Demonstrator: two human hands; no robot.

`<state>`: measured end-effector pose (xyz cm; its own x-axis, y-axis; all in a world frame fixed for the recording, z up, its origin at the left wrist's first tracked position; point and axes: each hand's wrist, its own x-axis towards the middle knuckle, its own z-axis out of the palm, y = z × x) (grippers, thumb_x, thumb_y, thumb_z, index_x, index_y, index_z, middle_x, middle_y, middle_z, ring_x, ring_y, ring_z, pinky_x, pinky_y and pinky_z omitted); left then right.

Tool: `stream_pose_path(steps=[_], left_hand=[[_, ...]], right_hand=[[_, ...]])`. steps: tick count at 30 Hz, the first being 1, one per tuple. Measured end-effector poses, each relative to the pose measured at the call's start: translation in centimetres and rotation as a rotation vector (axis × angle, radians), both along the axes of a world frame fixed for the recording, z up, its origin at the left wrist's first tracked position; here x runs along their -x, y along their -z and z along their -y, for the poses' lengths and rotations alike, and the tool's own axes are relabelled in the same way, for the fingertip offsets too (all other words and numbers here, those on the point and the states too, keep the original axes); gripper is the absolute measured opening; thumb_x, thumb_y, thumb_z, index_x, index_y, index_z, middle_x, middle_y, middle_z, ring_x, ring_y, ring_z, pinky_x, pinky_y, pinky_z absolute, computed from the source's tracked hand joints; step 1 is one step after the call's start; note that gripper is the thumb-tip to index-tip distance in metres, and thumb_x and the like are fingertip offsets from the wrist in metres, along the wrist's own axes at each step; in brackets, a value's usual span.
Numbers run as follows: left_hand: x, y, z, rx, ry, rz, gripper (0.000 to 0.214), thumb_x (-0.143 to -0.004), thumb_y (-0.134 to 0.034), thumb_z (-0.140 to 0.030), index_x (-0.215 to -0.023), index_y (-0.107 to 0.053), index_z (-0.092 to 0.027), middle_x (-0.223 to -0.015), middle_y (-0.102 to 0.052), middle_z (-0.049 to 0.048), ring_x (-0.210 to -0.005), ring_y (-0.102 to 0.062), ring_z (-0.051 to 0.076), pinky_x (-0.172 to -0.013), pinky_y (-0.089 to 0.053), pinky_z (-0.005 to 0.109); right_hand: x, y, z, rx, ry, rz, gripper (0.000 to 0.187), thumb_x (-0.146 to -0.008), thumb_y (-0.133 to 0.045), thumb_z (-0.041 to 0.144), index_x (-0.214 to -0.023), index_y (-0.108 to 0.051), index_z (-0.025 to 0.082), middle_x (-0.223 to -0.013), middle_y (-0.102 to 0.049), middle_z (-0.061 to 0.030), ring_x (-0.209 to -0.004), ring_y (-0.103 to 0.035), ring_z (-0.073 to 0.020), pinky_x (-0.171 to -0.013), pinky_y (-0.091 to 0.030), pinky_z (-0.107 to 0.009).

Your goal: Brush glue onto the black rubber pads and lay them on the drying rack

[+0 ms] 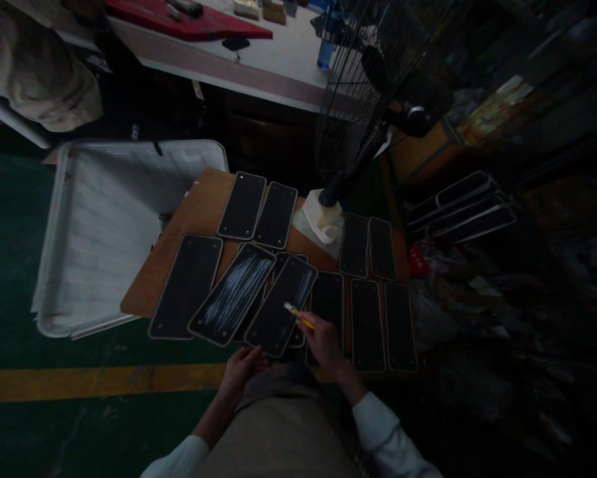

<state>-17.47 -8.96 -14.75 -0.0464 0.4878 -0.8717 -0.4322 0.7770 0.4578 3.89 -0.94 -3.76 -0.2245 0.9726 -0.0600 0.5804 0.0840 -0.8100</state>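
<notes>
My right hand (325, 342) grips a small brush (305, 321) with a yellow handle and a pale tip, held over a dark rectangular plate (278, 309). White streaks run along that plate's right side. At the plate's near left corner, my left hand (246, 365) has its fingers closed on the edge. To the left, another dark plate (231, 295) carries dense white streaks and overlaps its neighbours. Several more dark plates with light rims and corner holes, such as this one (365, 325), lie around on the brown board (178, 265). A cut-open white container (323, 219) stands behind them.
A big white bin (99, 232) stands left of the board. Beyond it, a person's sleeve (39, 73) shows beside a white table (283, 66) with a red piece (188, 20) on it. A wire-caged fan (348, 99) rises behind the board, with plastic-wrapped clutter (477, 345) at right.
</notes>
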Motion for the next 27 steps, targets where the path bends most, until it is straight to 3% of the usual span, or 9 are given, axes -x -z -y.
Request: stream_pose_path(steps=[5, 8, 11, 14, 17, 19, 22, 27], left_hand=[[0.1, 0.0, 0.1, -0.010, 0.028, 0.000, 0.050, -0.055, -0.087, -0.050, -0.078, -0.063, -0.012, -0.070, -0.073, 0.0066, -0.060, -0.069, 0.015, -0.056, -0.053, 0.023], [0.2, -0.2, 0.1, -0.022, 0.032, -0.018, 0.052, -0.055, -0.086, -0.052, -0.079, -0.064, -0.012, -0.070, -0.072, 0.0064, -0.059, -0.067, 0.014, -0.055, -0.052, 0.022], [0.2, -0.4, 0.0, -0.031, 0.025, -0.026, 0.053, -0.053, -0.087, -0.053, -0.078, -0.065, -0.011, -0.068, -0.072, 0.0065, -0.058, -0.067, 0.014, -0.055, -0.051, 0.022], [0.4, -0.4, 0.0, -0.022, 0.026, -0.033, 0.054, -0.050, -0.088, -0.053, -0.077, -0.065, -0.011, -0.068, -0.073, 0.0072, -0.059, -0.067, 0.015, -0.056, -0.051, 0.023], [0.6, -0.3, 0.0, -0.025, 0.033, -0.015, 0.055, -0.050, -0.088, -0.053, -0.078, -0.065, -0.011, -0.068, -0.073, 0.0069, -0.059, -0.067, 0.015, -0.057, -0.051, 0.023], [0.7, -0.3, 0.1, -0.027, 0.043, -0.003, 0.055, -0.050, -0.087, -0.053, -0.079, -0.065, -0.011, -0.069, -0.073, 0.0068, -0.060, -0.067, 0.014, -0.058, -0.051, 0.023], [0.8, -0.4, 0.1, -0.020, 0.058, -0.007, 0.056, -0.049, -0.088, -0.053, -0.079, -0.066, -0.011, -0.070, -0.073, 0.0069, -0.061, -0.067, 0.015, -0.058, -0.051, 0.023], [0.8, -0.4, 0.2, -0.029, 0.065, -0.019, 0.055, -0.050, -0.087, -0.054, -0.078, -0.066, -0.012, -0.069, -0.072, 0.0055, -0.061, -0.066, 0.014, -0.059, -0.051, 0.023]], right_hand=[[-0.9, 1.2, -7.9, -0.178, 0.052, 0.159, 0.028, -0.098, -0.048, 0.029, -0.121, -0.064, 0.023, -0.119, -0.070, -0.0075, -0.108, -0.067, -0.0206, -0.093, -0.054, -0.035], [0.0, 1.8, -9.0, -0.151, 0.015, 0.189, 0.031, -0.099, -0.047, 0.030, -0.126, -0.061, 0.025, -0.119, -0.070, -0.0061, -0.105, -0.068, -0.0189, -0.092, -0.056, -0.033], [1.4, 2.3, -5.9, -0.117, -0.024, 0.192, 0.030, -0.097, -0.052, 0.029, -0.125, -0.062, 0.026, -0.115, -0.072, -0.0053, -0.101, -0.070, -0.0186, -0.088, -0.057, -0.031], [2.7, 2.4, -0.1, -0.061, -0.122, 0.185, 0.026, -0.095, -0.057, 0.025, -0.119, -0.065, 0.024, -0.109, -0.074, -0.0062, -0.096, -0.071, -0.0194, -0.086, -0.057, -0.031], [3.3, 1.7, 5.1, 0.055, -0.236, 0.133, 0.024, -0.094, -0.058, 0.024, -0.117, -0.066, 0.024, -0.107, -0.075, -0.0052, -0.096, -0.071, -0.0200, -0.086, -0.056, -0.031], [3.3, 0.9, 6.4, 0.112, -0.244, 0.070, 0.024, -0.095, -0.057, 0.025, -0.117, -0.065, 0.024, -0.109, -0.075, -0.0040, -0.097, -0.071, -0.0191, -0.086, -0.056, -0.030], [2.7, 0.0, 4.0, 0.088, -0.157, -0.004, 0.025, -0.098, -0.052, 0.028, -0.119, -0.064, 0.024, -0.113, -0.073, -0.0038, -0.100, -0.071, -0.0176, -0.087, -0.056, -0.028], [1.4, 0.6, -5.5, -0.158, -0.020, 0.110, 0.026, -0.098, -0.051, 0.027, -0.120, -0.064, 0.022, -0.117, -0.071, -0.0076, -0.108, -0.068, -0.0205, -0.093, -0.054, -0.033]])
